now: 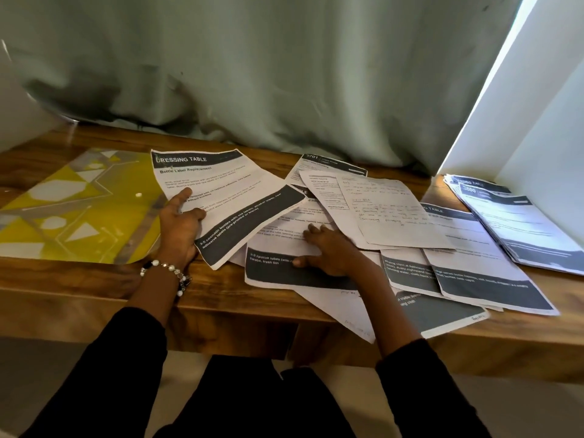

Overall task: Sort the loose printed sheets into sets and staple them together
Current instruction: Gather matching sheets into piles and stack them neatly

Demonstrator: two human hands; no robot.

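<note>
Honestly, barely started. My left hand [180, 226] pinches the white "Dressing Table" printed sheet [221, 197] at its edge, and my right hand [328, 251] lies flat, fingers spread, on the loose messy paper pile [395, 222] across the brown wooden table [221, 298]. One neater paper stack [518, 222] sits far right. No stapler in sight, nothing stapled that I can see.

mat [79, 213] left, loose sheets [395, 216] right
</note>
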